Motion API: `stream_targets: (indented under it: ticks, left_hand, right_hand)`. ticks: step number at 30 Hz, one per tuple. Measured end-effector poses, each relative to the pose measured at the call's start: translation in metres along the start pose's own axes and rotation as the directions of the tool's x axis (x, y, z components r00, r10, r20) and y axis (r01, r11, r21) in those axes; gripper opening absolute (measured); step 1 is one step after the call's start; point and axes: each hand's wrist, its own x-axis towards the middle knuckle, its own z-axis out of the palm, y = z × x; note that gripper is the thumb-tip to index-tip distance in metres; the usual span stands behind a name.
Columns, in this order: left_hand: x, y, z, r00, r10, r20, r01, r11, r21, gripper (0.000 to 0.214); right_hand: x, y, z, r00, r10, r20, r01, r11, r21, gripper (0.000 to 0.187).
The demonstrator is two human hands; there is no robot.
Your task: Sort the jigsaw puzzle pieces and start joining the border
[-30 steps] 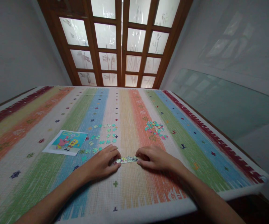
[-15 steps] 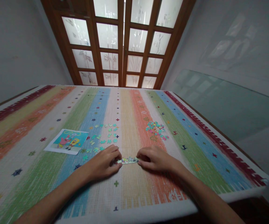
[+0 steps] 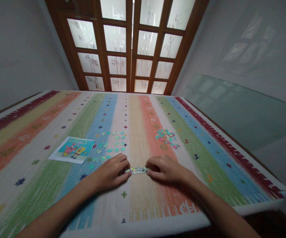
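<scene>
A narrow strip of joined jigsaw puzzle pieces [image 3: 139, 170] lies on the striped tablecloth in front of me. My left hand [image 3: 115, 169] pinches its left end between thumb and fingers. At the right end, my right hand [image 3: 164, 168] grips the strip in the same way. The parts of the strip under my fingertips are hidden. Loose teal puzzle pieces [image 3: 116, 143] are spread out beyond my left hand. Beyond my right hand sits a heap of mixed puzzle pieces [image 3: 166, 137], teal, pink and yellow.
A reference picture card [image 3: 73, 149] with cartoon figures lies to the left of the loose pieces. The striped tablecloth [image 3: 138, 205] covers the table up to its near edge. Wooden glass-paned doors [image 3: 130, 56] stand behind, and a glass panel [image 3: 237, 102] is at the right wall.
My left hand has shifted very slightly to the right along the strip. The right hand stays where it was, and the view has barely moved.
</scene>
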Motion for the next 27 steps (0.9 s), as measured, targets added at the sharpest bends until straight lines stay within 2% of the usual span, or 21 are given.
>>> stream_targets:
  ticks: [6,14,20,23,27]
  left_hand:
    - [-0.001,-0.003,0.000,0.999,0.041,-0.008,-0.040,0.997,0.061,0.018]
    - [0.000,0.003,0.001,0.988,0.153,0.010,-0.149,0.948,0.281,0.026]
    - [-0.001,0.009,0.008,0.981,0.192,0.022,-0.189,0.928,0.321,0.026]
    - [0.001,0.005,0.002,0.984,0.177,-0.034,-0.155,0.924,0.350,0.028]
    - [0.003,-0.015,-0.013,0.969,0.123,-0.215,-0.035,0.926,0.375,0.026]
  right_hand:
    - [0.000,-0.002,-0.002,1.000,0.006,0.025,-0.006,1.000,-0.017,0.012]
    - [0.000,-0.001,0.000,1.000,0.029,0.011,-0.029,1.000,-0.013,0.014]
    - [0.001,-0.003,-0.001,0.999,0.039,0.010,-0.039,0.999,0.001,0.014]
    - [0.001,-0.004,-0.001,0.999,0.040,0.019,-0.040,0.999,-0.006,0.014]
    - [0.001,-0.005,-0.002,0.998,0.045,0.036,-0.044,0.999,-0.022,0.012]
